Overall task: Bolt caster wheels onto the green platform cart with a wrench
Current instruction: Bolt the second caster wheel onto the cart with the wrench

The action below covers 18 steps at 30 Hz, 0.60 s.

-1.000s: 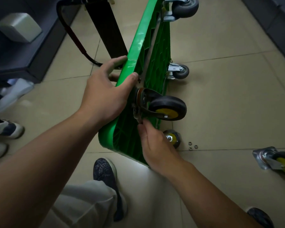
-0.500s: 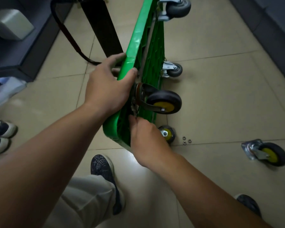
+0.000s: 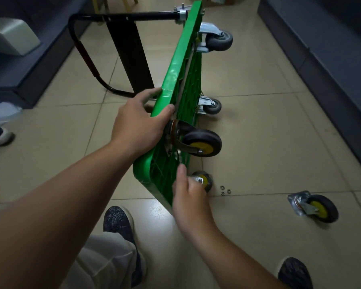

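Observation:
The green platform cart (image 3: 181, 65) stands on its long edge on the tiled floor, underside facing right. My left hand (image 3: 138, 126) grips its upper edge, thumb on the rim. A black caster with a yellow hub (image 3: 202, 142) sits on the underside just below that hand. My right hand (image 3: 188, 197) is blurred, a little below the caster's mounting plate with the thumb pointing up at it; its fingers are hidden. A second yellow-hub caster (image 3: 206, 180) shows behind that hand, near the floor. No wrench is visible.
A loose caster (image 3: 315, 207) lies on the floor at right, with three small nuts (image 3: 225, 189) nearer the cart. Two grey casters (image 3: 219, 40) (image 3: 212, 106) sit at the cart's far end. The black handle (image 3: 88, 57) sticks out left. My shoes (image 3: 119, 224) (image 3: 294, 274) flank the cart.
My right hand has dropped away from the caster's mounting plate toward the floor. My left hand keeps its grip on the cart's edge. The view has tilted up, showing the cart's far end.

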Each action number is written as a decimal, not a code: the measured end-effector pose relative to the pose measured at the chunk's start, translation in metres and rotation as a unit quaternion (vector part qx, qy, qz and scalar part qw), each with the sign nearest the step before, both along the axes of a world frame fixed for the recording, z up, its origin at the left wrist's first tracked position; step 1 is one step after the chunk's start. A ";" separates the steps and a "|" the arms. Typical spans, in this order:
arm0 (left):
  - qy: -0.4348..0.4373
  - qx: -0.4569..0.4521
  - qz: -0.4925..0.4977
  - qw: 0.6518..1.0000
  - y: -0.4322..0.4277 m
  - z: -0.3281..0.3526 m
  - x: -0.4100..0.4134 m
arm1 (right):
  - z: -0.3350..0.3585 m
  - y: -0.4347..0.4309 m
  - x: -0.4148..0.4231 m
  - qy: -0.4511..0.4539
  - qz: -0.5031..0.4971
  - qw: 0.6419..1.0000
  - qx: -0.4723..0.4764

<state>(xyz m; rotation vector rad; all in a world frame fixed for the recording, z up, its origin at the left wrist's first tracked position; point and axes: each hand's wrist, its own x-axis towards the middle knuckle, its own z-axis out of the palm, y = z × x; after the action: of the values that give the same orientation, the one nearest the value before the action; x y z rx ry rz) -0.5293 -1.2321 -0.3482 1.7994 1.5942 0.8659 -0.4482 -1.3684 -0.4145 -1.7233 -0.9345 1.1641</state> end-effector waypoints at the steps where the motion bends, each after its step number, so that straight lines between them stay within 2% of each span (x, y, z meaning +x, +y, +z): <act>1: 0.001 -0.001 0.001 1.000 0.000 0.000 0.000 | -0.006 -0.006 0.002 -0.018 -0.010 1.000 0.012; 4: 0.001 -0.003 0.001 1.000 0.000 0.000 0.001 | -0.020 -0.003 0.012 -0.052 -0.047 0.993 0.096; 8: -0.001 -0.006 0.003 1.000 0.000 0.001 0.002 | -0.031 0.025 0.020 -0.112 -0.012 0.975 0.190; 11: -0.004 -0.011 0.003 1.000 0.001 0.002 0.002 | -0.040 0.039 0.022 -0.117 0.023 0.975 0.190; 18: 0.002 0.001 0.009 1.000 0.001 0.002 0.005 | -0.046 0.042 0.023 -0.050 0.126 0.984 0.119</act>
<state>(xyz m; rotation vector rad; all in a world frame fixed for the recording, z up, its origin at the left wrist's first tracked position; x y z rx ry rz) -0.5243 -1.2314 -0.3457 1.7921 1.6135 0.8741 -0.4256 -1.3266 -0.4607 -1.5122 -1.3295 1.0811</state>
